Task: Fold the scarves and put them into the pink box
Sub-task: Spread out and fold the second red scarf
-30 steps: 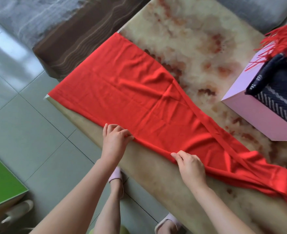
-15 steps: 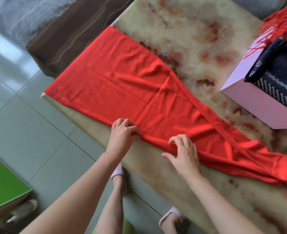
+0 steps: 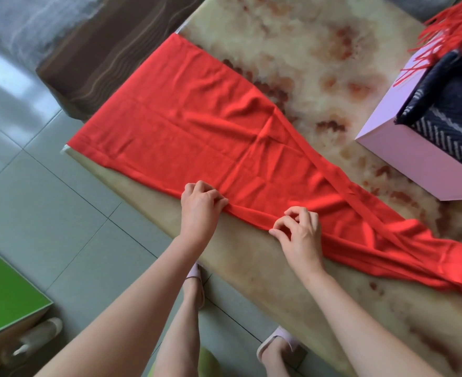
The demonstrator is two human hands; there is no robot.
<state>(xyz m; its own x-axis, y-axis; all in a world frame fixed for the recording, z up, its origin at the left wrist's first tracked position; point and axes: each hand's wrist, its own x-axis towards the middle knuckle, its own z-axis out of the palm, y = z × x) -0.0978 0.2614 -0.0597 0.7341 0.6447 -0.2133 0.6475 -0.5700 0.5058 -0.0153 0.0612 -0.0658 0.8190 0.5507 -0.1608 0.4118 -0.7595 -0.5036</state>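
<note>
A big table (image 3: 292, 58) with brown and cream blotches fills the right side. Gray floor tiles (image 3: 47, 208) lie on the left. A brown stripy cushion (image 3: 102, 58) sits far left, a green-topped stand (image 3: 4, 289) near left

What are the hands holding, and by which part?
Both pinch the long red fabric scarf by its near long edge: left hand towards the spread end, right hand towards the bunched end.

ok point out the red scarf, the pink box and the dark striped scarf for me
red scarf (image 3: 197, 126), head view, flat middle of its spread part
pink box (image 3: 415, 159), head view, its near side wall
dark striped scarf (image 3: 458, 96), head view, plain dark fold inside the box
</note>
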